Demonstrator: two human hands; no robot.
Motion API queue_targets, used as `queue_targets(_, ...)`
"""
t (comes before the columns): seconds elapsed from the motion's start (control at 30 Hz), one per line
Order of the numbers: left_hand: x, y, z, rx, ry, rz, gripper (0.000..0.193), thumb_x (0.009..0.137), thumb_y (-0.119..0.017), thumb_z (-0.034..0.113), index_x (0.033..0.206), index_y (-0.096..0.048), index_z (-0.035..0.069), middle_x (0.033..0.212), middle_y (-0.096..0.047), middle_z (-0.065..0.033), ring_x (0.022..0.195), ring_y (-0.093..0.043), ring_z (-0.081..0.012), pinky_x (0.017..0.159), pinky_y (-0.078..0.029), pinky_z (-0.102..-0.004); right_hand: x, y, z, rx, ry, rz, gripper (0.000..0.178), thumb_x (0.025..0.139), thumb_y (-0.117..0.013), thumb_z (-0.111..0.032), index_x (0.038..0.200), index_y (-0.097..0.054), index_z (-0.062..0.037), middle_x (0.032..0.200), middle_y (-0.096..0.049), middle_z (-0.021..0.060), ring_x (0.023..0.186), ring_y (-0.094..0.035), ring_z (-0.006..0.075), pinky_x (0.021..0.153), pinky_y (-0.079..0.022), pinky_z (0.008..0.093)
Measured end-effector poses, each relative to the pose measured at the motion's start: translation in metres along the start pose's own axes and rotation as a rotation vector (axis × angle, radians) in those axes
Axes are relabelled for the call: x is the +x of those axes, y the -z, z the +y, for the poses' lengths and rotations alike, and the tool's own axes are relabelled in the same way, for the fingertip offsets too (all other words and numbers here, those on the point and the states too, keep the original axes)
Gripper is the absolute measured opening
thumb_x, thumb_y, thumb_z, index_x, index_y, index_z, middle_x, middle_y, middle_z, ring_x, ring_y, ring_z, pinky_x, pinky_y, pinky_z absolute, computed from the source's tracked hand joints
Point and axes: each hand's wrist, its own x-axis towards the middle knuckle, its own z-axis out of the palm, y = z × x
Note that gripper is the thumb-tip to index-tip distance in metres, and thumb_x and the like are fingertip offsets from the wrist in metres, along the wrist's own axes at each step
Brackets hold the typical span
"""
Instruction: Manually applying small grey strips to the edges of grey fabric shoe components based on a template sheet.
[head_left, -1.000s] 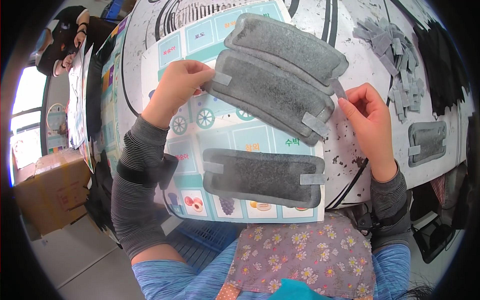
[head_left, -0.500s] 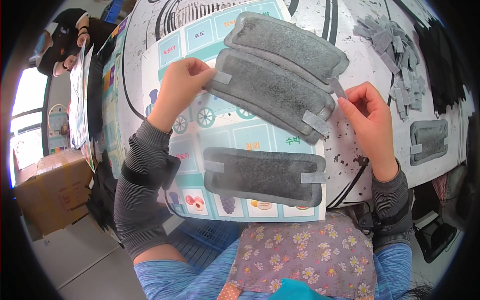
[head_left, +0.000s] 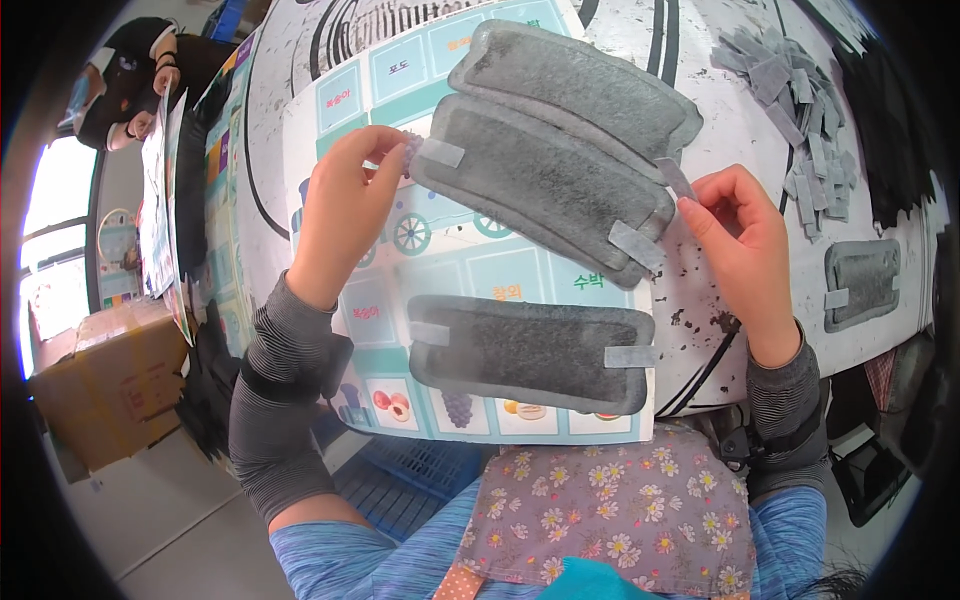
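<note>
My right hand (head_left: 745, 240) pinches a short grey fabric strip (head_left: 674, 178) between thumb and fingers, beside the right end of a grey padded felt piece (head_left: 545, 185). That pad carries a strip (head_left: 441, 153) at its left end and another strip (head_left: 635, 245) at its lower right corner. Just off its left end is my left hand (head_left: 350, 205), fingers curled with thumb and forefinger slightly apart and nothing seen between them. Another grey pad (head_left: 575, 85) lies behind, partly covered. Nearer me rests a darker pad (head_left: 530, 352) with a strip at each end.
Printed sheets with fruit pictures (head_left: 480, 425) lie under the pads. At the right are a heap of grey strips (head_left: 790, 95), black strips (head_left: 875, 130) and a smaller pad (head_left: 862, 285). A cardboard box (head_left: 110, 380) stands left. A blue basket (head_left: 415, 480) sits below. Another person (head_left: 135, 80) holds sheets.
My left hand has drawn back left and down from the strip at the middle pad's left end, its fingers parting. My right hand still holds its strip, almost unmoved.
</note>
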Motion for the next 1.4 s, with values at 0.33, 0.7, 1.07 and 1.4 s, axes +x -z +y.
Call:
queue_targets(0.33,0.004,0.005,-0.012,0.138,-0.118,-0.047,0.018,0.095,-0.064,0.012,0.107,-0.071,0.000,0.098,-0.074,-0.0072,0.084,-0.066,-0.0134,0.075,-0.052,-0.0272,-0.001,0.000,0.000,0.011,-0.010,-0.010,0.016,0.092,-0.073,-0.009,0.090,-0.058,-0.0033,0.084,-0.060,-0.0032,0.075,-0.052,0.0046,0.071,-0.044,0.0217)
queue_targets(0.7,0.002,0.006,-0.024,-0.019,0.095,-0.095,0.026,0.099,-0.060,0.016,0.115,-0.069,-0.002,0.105,-0.074,-0.0078,0.093,-0.067,-0.0137,0.084,-0.052,-0.0280,0.004,0.012,0.004,0.117,0.118,0.114,0.014,0.093,-0.069,-0.002,0.090,-0.056,-0.0028,0.102,-0.064,0.0035,0.082,-0.054,0.0064,0.077,-0.045,0.0226)
queue_targets(1.07,0.000,-0.001,-0.015,-0.154,0.237,-0.169,0.030,0.098,-0.060,0.020,0.117,-0.070,0.000,0.098,-0.071,-0.0015,0.085,-0.060,-0.0071,0.074,-0.049,-0.0237,-0.009,0.032,-0.008,0.114,0.198,0.237,0.015,0.094,-0.067,0.001,0.092,-0.053,-0.0034,0.105,-0.063,0.0043,0.085,-0.053,0.0055,0.078,-0.042,0.0207)
queue_targets(1.4,-0.006,0.017,0.001,-0.530,0.447,-0.166,0.026,0.099,-0.059,0.024,0.117,-0.070,0.010,0.104,-0.062,0.0049,0.097,-0.052,-0.0066,0.078,-0.044,-0.0230,-0.023,0.038,-0.010,0.250,0.112,0.025,0.016,0.090,-0.053,0.010,0.095,-0.052,-0.0053,0.101,-0.061,0.0044,0.083,-0.050,0.0063,0.076,-0.041,0.0223)
